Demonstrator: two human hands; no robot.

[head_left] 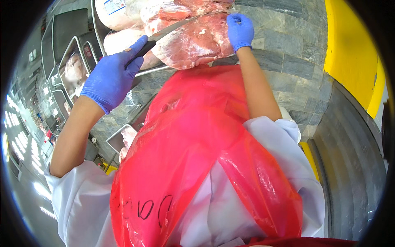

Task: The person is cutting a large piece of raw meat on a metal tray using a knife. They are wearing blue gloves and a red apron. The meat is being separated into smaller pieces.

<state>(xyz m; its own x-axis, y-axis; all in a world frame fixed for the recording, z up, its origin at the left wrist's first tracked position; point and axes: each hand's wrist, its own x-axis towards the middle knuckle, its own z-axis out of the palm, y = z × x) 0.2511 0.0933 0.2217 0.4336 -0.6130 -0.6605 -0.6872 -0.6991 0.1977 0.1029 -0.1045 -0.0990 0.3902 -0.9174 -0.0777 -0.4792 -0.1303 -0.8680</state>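
Note:
My left hand (110, 79), in a blue glove, is closed round the black handle of a long knife (172, 28). The blade reaches to the right over a large cut of raw meat (193, 43), red with pale fat. Also gloved in blue, my right hand (240, 33) is closed at the right end of this cut, close to the knife's tip. Whatever its curled fingers hold is hidden. Another pale, skin-covered piece of meat (127, 39) lies to the left of the cut, beside the knife.
A metal rail (153, 71) runs along the near side of the meat. Metal trays with meat (74, 68) stand at the left; a smaller tray (117, 138) sits lower. A yellow barrier (349, 49) rises at the right above grey tiled flooring (279, 61).

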